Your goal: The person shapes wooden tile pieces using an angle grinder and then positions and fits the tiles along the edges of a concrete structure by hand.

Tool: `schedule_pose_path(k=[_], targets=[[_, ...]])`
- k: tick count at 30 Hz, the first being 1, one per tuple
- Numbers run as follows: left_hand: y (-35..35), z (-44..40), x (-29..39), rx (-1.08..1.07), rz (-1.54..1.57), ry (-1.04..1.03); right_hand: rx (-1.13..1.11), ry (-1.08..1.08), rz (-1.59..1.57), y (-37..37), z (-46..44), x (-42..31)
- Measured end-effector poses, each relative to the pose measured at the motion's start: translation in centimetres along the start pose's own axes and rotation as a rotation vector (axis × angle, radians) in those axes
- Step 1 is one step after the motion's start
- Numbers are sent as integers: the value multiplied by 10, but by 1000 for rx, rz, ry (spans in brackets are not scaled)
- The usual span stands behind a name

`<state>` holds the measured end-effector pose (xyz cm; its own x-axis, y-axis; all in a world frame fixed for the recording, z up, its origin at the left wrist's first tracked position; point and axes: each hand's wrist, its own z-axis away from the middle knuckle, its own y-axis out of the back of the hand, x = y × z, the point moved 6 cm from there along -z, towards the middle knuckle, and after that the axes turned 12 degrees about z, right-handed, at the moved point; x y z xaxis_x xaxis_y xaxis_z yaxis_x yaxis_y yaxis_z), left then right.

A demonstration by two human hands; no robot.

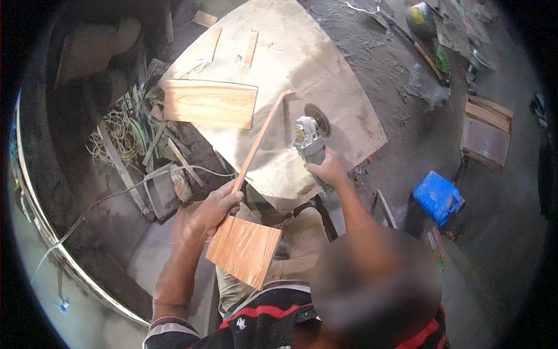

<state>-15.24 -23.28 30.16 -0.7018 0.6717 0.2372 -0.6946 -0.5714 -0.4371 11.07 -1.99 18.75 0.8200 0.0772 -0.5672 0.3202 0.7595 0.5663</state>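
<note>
My left hand is closed on a wood-grain tile piece, roughly square, tilted over my lap. From the same grip a long thin wood-grain strip rises to a small hooked tip; whether strip and piece are joined is hidden by my fingers. My right hand wraps round the body of an angle grinder. Its dark round disc stands above the board, to the right of the strip and apart from it. A larger wood-grain tile lies on the pale board, left of the strip.
Narrow offcuts lie at the board's far end. Scrap wood and tangled cord are heaped on the left, with a cable running past. A blue jerrycan and stacked tile pieces sit on the right.
</note>
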Motion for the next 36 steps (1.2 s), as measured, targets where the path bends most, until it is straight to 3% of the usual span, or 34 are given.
schedule_pose_path(k=[3, 7, 9, 19, 21, 27, 36], targets=[[-9, 7, 17, -18, -50, 21, -70, -72, 111, 11, -17, -23], [-13, 10, 24, -26, 8, 4, -30, 2, 140, -3, -47, -11], [-16, 9, 24, -69, 48, 32, -95, 53, -41, -9, -61, -9], [-13, 13, 36, -77, 195, 54, -71, 107, 156, -25, -93, 16], [-7, 12, 32, -49, 231, 99, -167, 134, 14, -27, -93, 11], [-5, 10, 30, -45, 195, 103, -214, 120, 75, -27, -95, 3], [-8, 12, 35, -57, 124, 63, -186, 132, -9, -28, -105, 14]])
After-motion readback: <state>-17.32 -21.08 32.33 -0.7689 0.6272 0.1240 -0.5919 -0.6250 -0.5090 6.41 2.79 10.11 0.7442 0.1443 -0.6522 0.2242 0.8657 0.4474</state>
